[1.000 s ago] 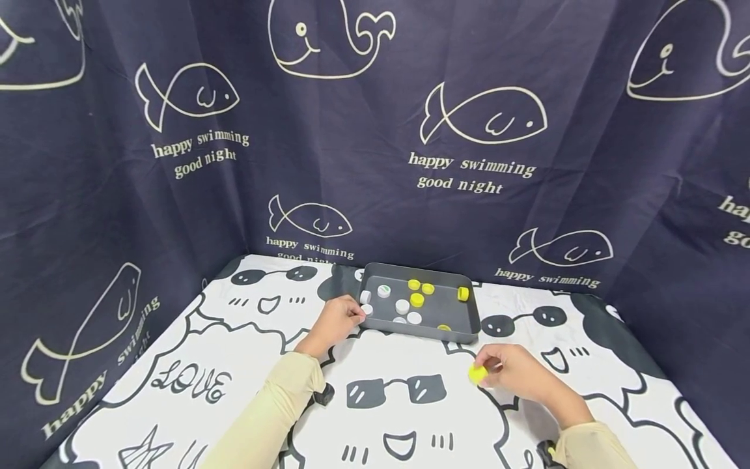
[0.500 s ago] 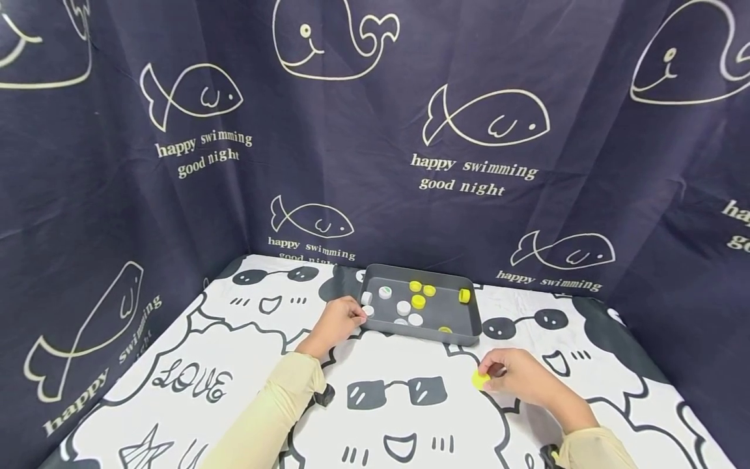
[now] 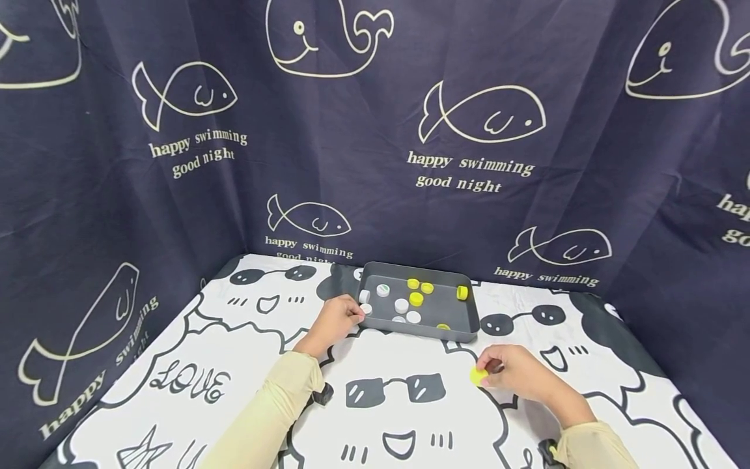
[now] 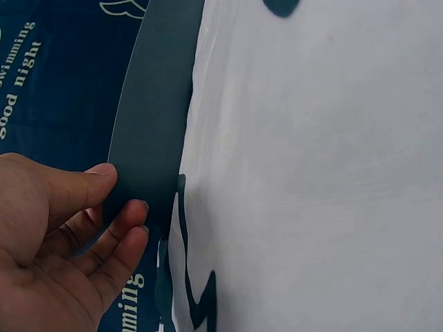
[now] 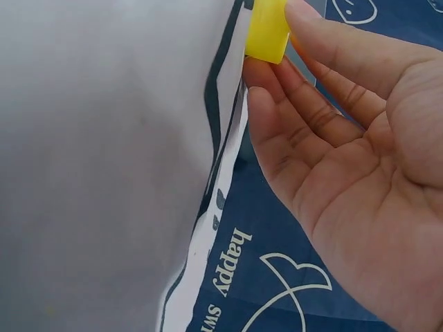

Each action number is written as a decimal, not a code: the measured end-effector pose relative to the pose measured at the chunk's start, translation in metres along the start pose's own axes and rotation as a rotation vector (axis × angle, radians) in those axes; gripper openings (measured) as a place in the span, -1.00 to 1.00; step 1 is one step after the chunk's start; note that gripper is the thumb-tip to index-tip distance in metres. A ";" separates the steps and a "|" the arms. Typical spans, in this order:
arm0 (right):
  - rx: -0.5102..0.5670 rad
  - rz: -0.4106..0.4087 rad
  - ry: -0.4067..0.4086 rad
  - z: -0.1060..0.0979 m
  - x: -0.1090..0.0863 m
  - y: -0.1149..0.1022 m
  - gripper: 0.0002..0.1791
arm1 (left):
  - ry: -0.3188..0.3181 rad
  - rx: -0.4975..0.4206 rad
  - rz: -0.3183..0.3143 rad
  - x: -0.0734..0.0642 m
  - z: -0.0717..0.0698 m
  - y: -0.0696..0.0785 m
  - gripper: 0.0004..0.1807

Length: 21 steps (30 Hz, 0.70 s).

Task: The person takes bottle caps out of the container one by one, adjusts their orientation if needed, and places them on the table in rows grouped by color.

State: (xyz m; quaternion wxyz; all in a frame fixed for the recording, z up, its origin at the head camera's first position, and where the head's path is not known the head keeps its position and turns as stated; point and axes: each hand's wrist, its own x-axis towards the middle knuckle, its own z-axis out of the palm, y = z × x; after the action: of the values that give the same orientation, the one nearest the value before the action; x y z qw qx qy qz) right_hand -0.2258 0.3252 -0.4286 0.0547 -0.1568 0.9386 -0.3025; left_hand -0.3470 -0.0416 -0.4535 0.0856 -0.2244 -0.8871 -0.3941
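Observation:
A dark grey rectangular tray (image 3: 383, 324) lies at the back of the table. My left hand (image 3: 338, 320) pinches its near left corner; in the left wrist view the thumb (image 4: 97, 181) lies against the tray wall (image 4: 156, 104). My right hand (image 3: 515, 374) holds a yellow bottle cap (image 3: 477, 376) just above or on the cloth, to the right of the tray's near corner. Up close, the right wrist view shows the yellow cap (image 5: 267, 31) between thumb and fingertips. Inside the tray are several white caps (image 3: 401, 305) and several yellow caps (image 3: 415, 299).
A white cloth (image 3: 328, 417) with black cartoon drawings covers the table. Dark blue curtains (image 3: 375, 143) printed with fish and whales stand behind and at both sides. The tray's far side is close to the back curtain.

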 end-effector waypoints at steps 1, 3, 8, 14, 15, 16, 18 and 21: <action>0.005 0.000 0.000 0.000 0.000 0.000 -0.79 | -0.001 -0.003 -0.002 0.000 0.000 0.000 -0.91; 0.011 0.003 0.002 0.000 -0.001 0.000 -0.79 | 0.001 -0.009 -0.004 0.000 0.000 0.000 -0.91; 0.041 -0.040 -0.001 -0.003 -0.001 0.001 -0.80 | 0.010 -0.012 0.003 0.000 0.000 0.000 -0.90; 0.053 -0.065 0.075 -0.010 0.001 0.005 -0.83 | 0.016 -0.004 0.018 0.001 0.000 -0.001 -0.89; 0.046 -0.063 0.101 -0.010 0.001 0.005 -0.83 | 0.016 -0.002 0.014 0.001 0.000 -0.002 -0.89; 0.044 -0.064 0.130 -0.011 0.002 0.006 -0.84 | 0.016 0.000 0.012 0.001 0.000 -0.002 -0.89; 0.030 -0.089 0.190 -0.011 0.003 0.008 -0.84 | 0.012 0.002 0.008 0.001 0.000 -0.002 -0.89; 0.015 -0.126 0.279 -0.012 0.005 0.011 -0.81 | 0.010 0.005 0.018 0.001 0.000 -0.002 -0.90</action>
State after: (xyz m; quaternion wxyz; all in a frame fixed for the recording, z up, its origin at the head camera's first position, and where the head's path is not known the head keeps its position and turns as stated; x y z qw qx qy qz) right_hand -0.2359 0.3384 -0.4258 -0.0942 -0.1715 0.9230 -0.3313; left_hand -0.3487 -0.0422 -0.4546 0.0940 -0.2301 -0.8856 -0.3923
